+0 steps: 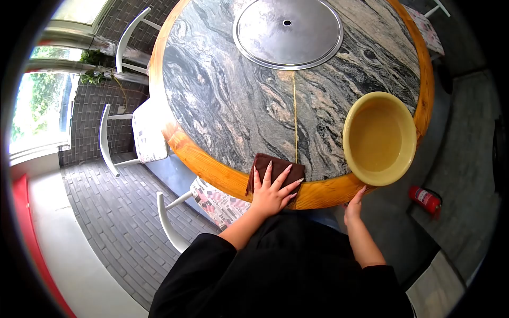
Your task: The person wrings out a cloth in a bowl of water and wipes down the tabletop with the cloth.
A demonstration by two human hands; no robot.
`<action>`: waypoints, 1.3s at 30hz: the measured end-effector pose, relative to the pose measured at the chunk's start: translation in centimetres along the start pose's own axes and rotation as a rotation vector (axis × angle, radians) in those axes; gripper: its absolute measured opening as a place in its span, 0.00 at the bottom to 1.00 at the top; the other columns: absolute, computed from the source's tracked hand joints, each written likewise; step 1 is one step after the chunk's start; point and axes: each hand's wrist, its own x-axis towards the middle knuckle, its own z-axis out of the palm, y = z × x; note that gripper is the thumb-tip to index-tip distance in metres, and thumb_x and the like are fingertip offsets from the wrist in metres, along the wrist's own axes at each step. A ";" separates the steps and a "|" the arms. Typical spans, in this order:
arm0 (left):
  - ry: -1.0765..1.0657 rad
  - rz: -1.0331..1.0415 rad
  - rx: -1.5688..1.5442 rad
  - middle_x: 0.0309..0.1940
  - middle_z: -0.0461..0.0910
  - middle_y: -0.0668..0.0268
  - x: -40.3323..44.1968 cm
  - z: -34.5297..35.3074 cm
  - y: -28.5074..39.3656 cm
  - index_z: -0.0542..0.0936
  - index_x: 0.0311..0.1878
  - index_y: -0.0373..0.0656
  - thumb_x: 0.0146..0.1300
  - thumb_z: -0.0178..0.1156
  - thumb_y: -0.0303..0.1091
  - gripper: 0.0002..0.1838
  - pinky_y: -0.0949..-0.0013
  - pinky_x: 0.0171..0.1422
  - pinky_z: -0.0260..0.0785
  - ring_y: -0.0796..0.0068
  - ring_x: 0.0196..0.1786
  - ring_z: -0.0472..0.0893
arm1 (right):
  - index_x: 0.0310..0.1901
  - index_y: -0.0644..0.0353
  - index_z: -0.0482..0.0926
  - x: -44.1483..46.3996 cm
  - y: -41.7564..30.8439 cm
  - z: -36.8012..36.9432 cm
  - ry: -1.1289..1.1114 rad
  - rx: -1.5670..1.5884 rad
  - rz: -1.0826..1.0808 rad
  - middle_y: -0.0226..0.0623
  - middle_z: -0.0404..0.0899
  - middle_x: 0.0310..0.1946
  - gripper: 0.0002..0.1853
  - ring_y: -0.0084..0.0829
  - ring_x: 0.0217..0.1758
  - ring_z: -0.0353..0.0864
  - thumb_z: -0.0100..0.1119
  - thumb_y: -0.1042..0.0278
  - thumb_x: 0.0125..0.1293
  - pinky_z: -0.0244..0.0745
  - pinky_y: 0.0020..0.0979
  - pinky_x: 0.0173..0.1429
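My left hand (271,193) lies flat with its fingers spread on a folded dark brown cloth (262,161). The cloth rests at the near edge of the round table (228,116), partly on the marbled top and partly on the wooden rim. Near the rim's underside, below a yellow basin (379,140), is my right hand (355,205); its fingers point up, and it is partly turned from view, so its grip is unclear. The basin stands at the table's right side, over the rim, and seems to hold a liquid.
A round metal lid (288,37) lies in the table's middle. White chairs (151,132) with printed seats stand along the left side. A red fire extinguisher (425,200) is on the floor at the right. Windows (42,108) are at the far left.
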 end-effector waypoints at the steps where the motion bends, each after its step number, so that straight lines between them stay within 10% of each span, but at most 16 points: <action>1: 0.010 0.007 -0.006 0.77 0.62 0.71 0.4 -0.1 -0.2 0.78 0.65 0.75 0.64 0.57 0.60 0.25 0.22 0.75 0.34 0.36 0.78 0.54 | 0.81 0.42 0.45 -0.3 -0.2 0.2 0.015 0.003 0.005 0.29 0.56 0.77 0.51 0.34 0.72 0.61 0.31 0.15 0.65 0.62 0.41 0.65; 29: 0.233 -0.003 0.151 0.80 0.54 0.73 25.6 -1.1 -13.2 0.69 0.71 0.80 0.70 0.49 0.63 0.27 0.21 0.74 0.34 0.39 0.79 0.53 | 0.81 0.43 0.44 -1.2 0.1 2.0 0.090 0.280 -0.093 0.30 0.45 0.82 0.50 0.39 0.83 0.48 0.37 0.19 0.67 0.47 0.49 0.80; 32: -0.117 0.011 0.224 0.77 0.62 0.70 27.0 -7.8 -12.5 0.74 0.69 0.68 0.67 0.52 0.65 0.30 0.31 0.79 0.36 0.50 0.76 0.64 | 0.81 0.44 0.44 -1.1 0.3 2.3 0.126 0.277 -0.111 0.30 0.45 0.82 0.50 0.39 0.83 0.47 0.37 0.20 0.67 0.46 0.49 0.80; 35: 0.187 0.322 0.281 0.78 0.61 0.69 28.7 -5.1 -14.4 0.74 0.69 0.58 0.70 0.50 0.62 0.31 0.40 0.82 0.40 0.59 0.78 0.61 | 0.80 0.47 0.47 -1.4 0.1 2.8 0.195 0.279 -0.130 0.29 0.51 0.80 0.49 0.39 0.81 0.53 0.39 0.21 0.68 0.52 0.48 0.79; 39: 0.292 0.250 0.109 0.79 0.57 0.70 28.2 -1.9 -15.4 0.68 0.74 0.58 0.71 0.49 0.61 0.33 0.44 0.82 0.42 0.58 0.79 0.58 | 0.81 0.43 0.44 -1.3 -0.2 2.8 0.137 0.315 -0.123 0.28 0.48 0.81 0.49 0.39 0.81 0.51 0.38 0.21 0.68 0.50 0.48 0.79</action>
